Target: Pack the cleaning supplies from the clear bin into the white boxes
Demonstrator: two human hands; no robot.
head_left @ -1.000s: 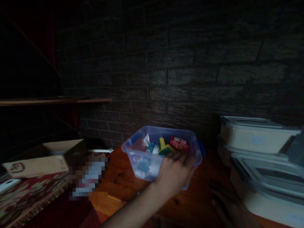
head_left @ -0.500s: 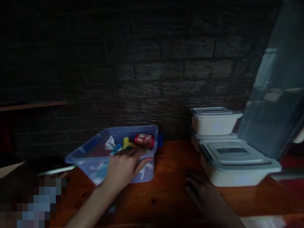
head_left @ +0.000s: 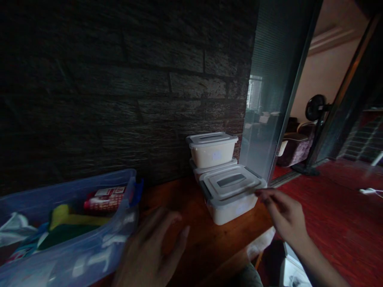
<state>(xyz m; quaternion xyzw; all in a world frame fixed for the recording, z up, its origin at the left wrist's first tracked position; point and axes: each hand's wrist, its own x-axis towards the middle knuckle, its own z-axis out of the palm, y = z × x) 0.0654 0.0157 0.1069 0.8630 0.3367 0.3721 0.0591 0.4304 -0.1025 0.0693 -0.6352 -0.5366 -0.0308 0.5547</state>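
- The near lidded box [head_left: 231,193] sat on the table [head_left: 203,243], long axis left to right.
- The right hand [head_left: 285,213] was nearer, at its right end, fingers bent; grip indeterminable.
- The left hand [head_left: 149,249] lay left, half-open, visibly unloaded.

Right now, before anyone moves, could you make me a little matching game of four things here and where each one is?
1. red bottle
2. black fan
3. right hand
4. left hand

A. at the right edge of the front lidded box
B. standing on the floor
C. beside the bin
D. inside the bin

Pairs: 1-D, 2-B, 3-A, 4-C
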